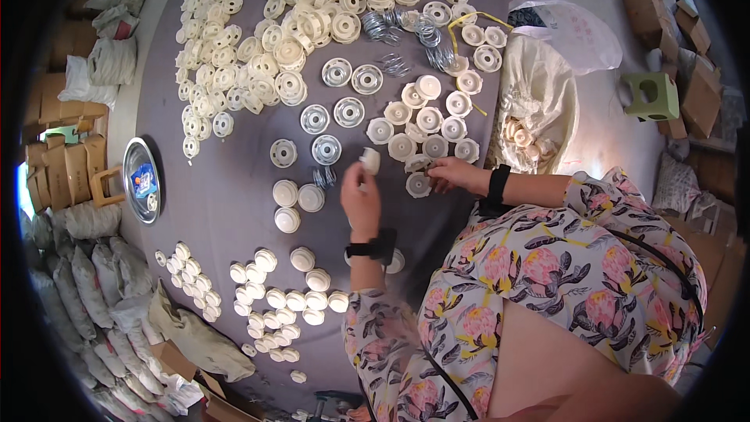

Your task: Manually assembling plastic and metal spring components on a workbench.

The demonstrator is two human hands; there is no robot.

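Note:
My left hand (362, 203) is raised over the grey table, its fingers pinched on a small white plastic part (371, 159) seen edge-on. To its right, my right hand (456, 175) has its fingers closed at the edge of a tilted round white cap (418, 162). Another white cap (418, 184) lies just below those fingertips. Beyond my right hand several similar caps (429, 119) lie hollow side up in a cluster. Coiled metal springs (323, 177) rest left of my left hand, near silver-ringed white discs (326, 149).
A large heap of white plastic rings (289, 55) covers the far table. More springs (380, 27) and a yellow strap (473, 16) lie there. Closed white rounds (285, 316) spread at near left. A metal tray (141, 180) stands left; an open sack (539, 101) sits right.

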